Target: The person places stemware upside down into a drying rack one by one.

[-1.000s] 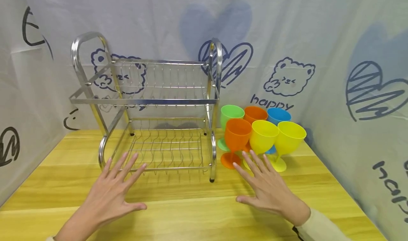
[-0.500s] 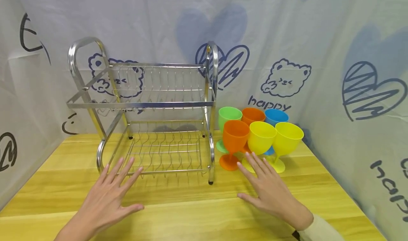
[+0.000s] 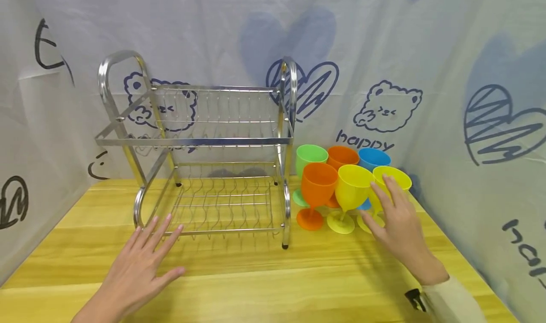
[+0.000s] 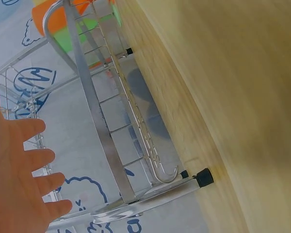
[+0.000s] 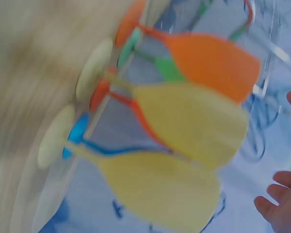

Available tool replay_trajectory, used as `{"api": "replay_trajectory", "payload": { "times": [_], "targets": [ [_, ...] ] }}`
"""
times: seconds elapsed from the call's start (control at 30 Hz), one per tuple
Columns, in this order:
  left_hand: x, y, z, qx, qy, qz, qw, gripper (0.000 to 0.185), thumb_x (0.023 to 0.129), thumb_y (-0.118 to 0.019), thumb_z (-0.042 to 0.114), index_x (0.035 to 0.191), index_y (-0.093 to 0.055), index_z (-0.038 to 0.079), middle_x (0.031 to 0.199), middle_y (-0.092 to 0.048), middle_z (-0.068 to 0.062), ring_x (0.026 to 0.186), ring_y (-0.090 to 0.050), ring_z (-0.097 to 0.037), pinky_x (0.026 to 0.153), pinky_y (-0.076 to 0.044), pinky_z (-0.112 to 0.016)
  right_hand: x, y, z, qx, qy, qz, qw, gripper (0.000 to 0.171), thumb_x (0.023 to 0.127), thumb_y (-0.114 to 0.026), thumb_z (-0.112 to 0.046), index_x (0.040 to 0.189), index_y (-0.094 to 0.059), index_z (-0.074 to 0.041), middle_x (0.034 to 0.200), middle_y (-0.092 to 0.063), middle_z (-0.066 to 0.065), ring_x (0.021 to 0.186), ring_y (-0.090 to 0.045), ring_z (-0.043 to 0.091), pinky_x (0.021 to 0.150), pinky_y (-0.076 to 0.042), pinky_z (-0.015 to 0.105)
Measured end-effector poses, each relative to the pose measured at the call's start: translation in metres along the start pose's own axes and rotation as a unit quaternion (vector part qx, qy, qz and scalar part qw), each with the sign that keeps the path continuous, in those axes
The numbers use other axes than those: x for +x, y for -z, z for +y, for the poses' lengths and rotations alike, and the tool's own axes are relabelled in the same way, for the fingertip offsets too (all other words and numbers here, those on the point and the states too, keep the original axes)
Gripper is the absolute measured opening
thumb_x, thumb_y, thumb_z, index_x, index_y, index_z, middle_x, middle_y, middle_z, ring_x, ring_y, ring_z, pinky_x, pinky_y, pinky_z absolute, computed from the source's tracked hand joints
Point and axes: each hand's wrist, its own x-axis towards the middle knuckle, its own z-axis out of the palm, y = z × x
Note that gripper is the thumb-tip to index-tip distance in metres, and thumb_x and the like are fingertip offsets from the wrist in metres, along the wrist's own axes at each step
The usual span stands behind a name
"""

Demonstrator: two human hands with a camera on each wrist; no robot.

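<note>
Fingers spread, my right hand (image 3: 398,223) is nearing the rightmost yellow plastic goblet (image 3: 386,190); my left hand (image 3: 136,271) is resting flat, steadying me on the wooden tabletop (image 3: 264,285).

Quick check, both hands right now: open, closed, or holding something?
Left hand: open, fingers spread, in front of the dish rack, holding nothing.
Right hand: open, fingers straight, at the rightmost yellow goblet, not gripping it.

Blurred close view: two yellow goblets (image 5: 184,121) lying sideways across frame, orange goblet (image 5: 208,63) beside them, green (image 5: 169,68) and blue (image 5: 80,133) ones behind. Straight fingertips of right hand (image 5: 281,204) at lower right edge, apart from nearest yellow bowl.
</note>
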Motion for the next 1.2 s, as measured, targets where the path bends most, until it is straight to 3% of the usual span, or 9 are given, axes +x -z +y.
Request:
{"api": "replay_trajectory", "payload": {
  "times": [0.13, 0.27, 0.37, 0.57, 0.73, 0.83, 1.0, 1.2],
  "targets": [
    [0.001, 0.001, 0.003, -0.01, 0.012, -0.008, 0.9998, 0.077, 0.093, -0.046, 0.062, 0.152, -0.032, 0.014, 0.159, -0.015, -0.012, 0.145, -0.002, -0.024, 0.117, -0.006, -0.047, 0.0, 0.006, 0.024, 0.001, -0.074, 0.006, 0.997, 0.083, 0.093, -0.043, -0.065, 0.134, -0.046, 0.008, 0.143, -0.036, 0.033, 0.13, -0.032, 0.052, 0.105, -0.028, 0.066],
    [0.003, 0.001, 0.005, -0.017, 0.015, -0.014, 0.9996, 0.08, 0.092, -0.049, 0.061, 0.155, -0.024, 0.019, 0.159, -0.014, -0.011, 0.145, -0.003, -0.024, 0.117, -0.005, -0.047, -0.003, 0.009, 0.04, 0.035, -0.18, -0.03, 0.983, 0.084, 0.09, -0.063, -0.047, 0.145, -0.031, 0.007, 0.152, -0.019, 0.031, 0.14, -0.016, 0.047, 0.111, -0.015, 0.064],
    [0.004, 0.001, 0.006, -0.019, 0.013, -0.015, 0.9996, 0.082, 0.091, -0.049, 0.063, 0.156, -0.02, 0.021, 0.159, -0.014, -0.012, 0.145, -0.003, -0.024, 0.117, -0.006, -0.047, -0.005, 0.01, 0.047, 0.063, -0.258, -0.059, 0.962, 0.093, 0.085, -0.073, -0.024, 0.151, -0.016, 0.004, 0.156, -0.008, 0.028, 0.142, -0.008, 0.044, 0.112, -0.009, 0.063],
    [0.005, 0.0, 0.006, -0.017, 0.008, -0.011, 0.9998, 0.086, 0.088, -0.05, 0.067, 0.155, -0.021, 0.021, 0.159, -0.014, -0.011, 0.145, -0.004, -0.025, 0.117, -0.006, -0.047, -0.01, 0.007, 0.058, 0.136, -0.38, -0.097, 0.91, 0.105, 0.089, -0.069, -0.033, 0.154, 0.009, -0.005, 0.158, 0.005, 0.024, 0.141, -0.005, 0.047, 0.11, -0.011, 0.065],
    [0.006, -0.002, 0.007, -0.018, 0.005, -0.009, 0.9998, 0.084, 0.09, -0.049, 0.065, 0.155, -0.021, 0.021, 0.159, -0.015, -0.012, 0.145, -0.008, -0.028, 0.118, -0.004, -0.043, -0.013, 0.001, 0.064, 0.207, -0.421, -0.119, 0.875, 0.11, 0.09, -0.068, -0.034, 0.151, 0.019, -0.008, 0.157, 0.01, 0.025, 0.141, -0.007, 0.048, 0.112, -0.015, 0.061],
    [0.007, -0.002, 0.007, -0.034, 0.021, -0.016, 0.9991, 0.08, 0.09, -0.054, 0.06, 0.152, -0.031, 0.015, 0.157, -0.021, -0.014, 0.141, -0.02, -0.038, 0.116, -0.012, -0.05, -0.013, -0.004, 0.065, 0.23, -0.437, -0.126, 0.861, 0.111, 0.09, -0.069, -0.032, 0.15, 0.022, -0.009, 0.156, 0.01, 0.027, 0.141, -0.007, 0.047, 0.112, -0.016, 0.06],
    [0.01, -0.002, 0.009, -0.077, 0.061, -0.024, 0.9948, 0.069, 0.088, -0.066, 0.047, 0.14, -0.049, 0.004, 0.148, -0.037, -0.019, 0.129, -0.037, -0.045, 0.1, -0.033, -0.066, -0.011, -0.01, 0.065, 0.239, -0.453, -0.124, 0.85, 0.112, 0.09, -0.07, -0.026, 0.15, 0.023, -0.008, 0.155, 0.006, 0.03, 0.14, -0.011, 0.048, 0.111, -0.02, 0.06],
    [0.011, -0.004, 0.014, -0.148, 0.092, -0.031, 0.9843, 0.067, 0.089, -0.068, 0.039, 0.142, -0.046, 0.004, 0.146, -0.04, -0.019, 0.128, -0.039, -0.045, 0.096, -0.034, -0.069, -0.013, -0.013, 0.066, 0.23, -0.468, -0.124, 0.844, 0.107, 0.09, -0.07, -0.026, 0.152, 0.014, -0.005, 0.154, -0.008, 0.031, 0.136, -0.021, 0.049, 0.109, -0.027, 0.059]
  ]
}}
